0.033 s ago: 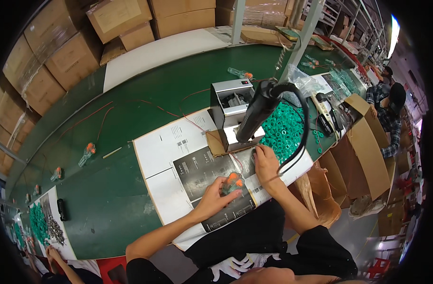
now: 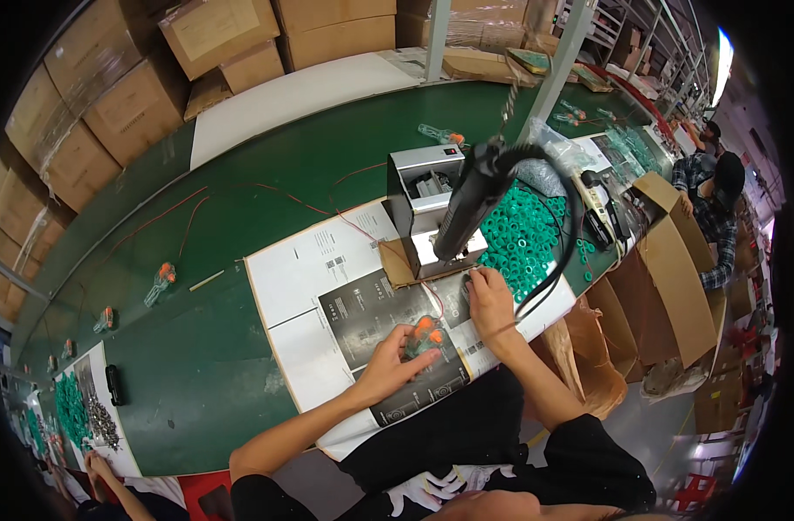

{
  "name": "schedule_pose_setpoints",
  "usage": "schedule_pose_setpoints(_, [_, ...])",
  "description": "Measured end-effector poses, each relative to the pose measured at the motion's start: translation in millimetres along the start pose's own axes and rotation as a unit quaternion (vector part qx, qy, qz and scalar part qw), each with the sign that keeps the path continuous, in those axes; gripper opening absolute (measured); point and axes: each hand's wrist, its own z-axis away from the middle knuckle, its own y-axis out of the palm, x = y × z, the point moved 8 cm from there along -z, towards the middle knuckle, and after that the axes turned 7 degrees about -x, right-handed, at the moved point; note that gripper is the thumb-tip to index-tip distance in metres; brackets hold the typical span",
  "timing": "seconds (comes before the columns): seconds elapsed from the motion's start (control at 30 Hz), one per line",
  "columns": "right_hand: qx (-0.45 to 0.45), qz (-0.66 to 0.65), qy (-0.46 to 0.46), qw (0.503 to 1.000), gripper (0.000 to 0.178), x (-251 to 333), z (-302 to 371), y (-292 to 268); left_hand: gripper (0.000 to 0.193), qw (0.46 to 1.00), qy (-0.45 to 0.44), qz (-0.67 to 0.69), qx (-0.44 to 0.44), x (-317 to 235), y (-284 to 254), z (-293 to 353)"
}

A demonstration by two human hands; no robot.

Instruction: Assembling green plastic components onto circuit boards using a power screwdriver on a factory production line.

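My left hand (image 2: pixel 392 360) is wrapped round a clear plastic device with orange parts (image 2: pixel 426 332), held over the printed sheet. A thin red wire trails from the device toward the silver box-shaped machine. My right hand (image 2: pixel 492 306) is closed in a pinch beside the machine's front corner; whatever sits between its fingertips is too small to make out. The silver machine (image 2: pixel 402 193) stands just beyond my hands. A black electric screwdriver (image 2: pixel 471 204) hangs tilted in front of it, its lower end at the machine's front. To the right lies a heap of green rings (image 2: pixel 517 234).
Similar clear-and-orange devices (image 2: pixel 161 282) lie on the green table (image 2: pixel 206 365). A black cable (image 2: pixel 572 252) loops near my right hand. An open carton (image 2: pixel 675 286) stands at the right. Stacked boxes (image 2: pixel 123 113) line the far left. Other people work at both sides.
The hanging screwdriver and its cable loop have swung slightly; the loop now reaches further right. My hands stay almost where they were.
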Motion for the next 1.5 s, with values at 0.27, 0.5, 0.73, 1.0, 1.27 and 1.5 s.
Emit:
schedule_pose_setpoints(0.27, [0.138,-0.183,0.11,0.967,0.029,-1.1,13.9,5.8,0.037,0.998,-0.044,0.021,0.035,7.3,-16.2,-6.7])
schedule_pose_setpoints(0.5, [0.126,-0.122,0.051,0.983,0.028,4.2,13.2,6.8,0.041,0.996,-0.067,0.044,0.031,7.3,-18.7,-10.3])
schedule_pose_setpoints(0.73, [0.129,-0.427,0.2,0.872,0.022,71.7,20.5,-5.8,0.049,0.997,-0.077,0.01,0.009,7.0,-21.3,-7.8])
schedule_pose_setpoints(1.0, [0.242,-0.521,0.331,0.749,0.039,44.0,34.6,24.9,0.047,0.994,0.044,-0.08,-0.055,-3.7,-20.1,-6.8])
schedule_pose_setpoints(1.27, [0.333,-0.534,0.398,0.668,0.036,53.5,33.8,35.4,0.046,0.982,0.134,-0.125,-0.041,3.9,-23.7,-11.4])
schedule_pose_setpoints(1.5, [0.197,-0.468,0.404,0.761,0.03,24.6,33.6,14.4,0.049,0.993,-0.042,-0.107,-0.01,-4.7,-22.2,-10.6])
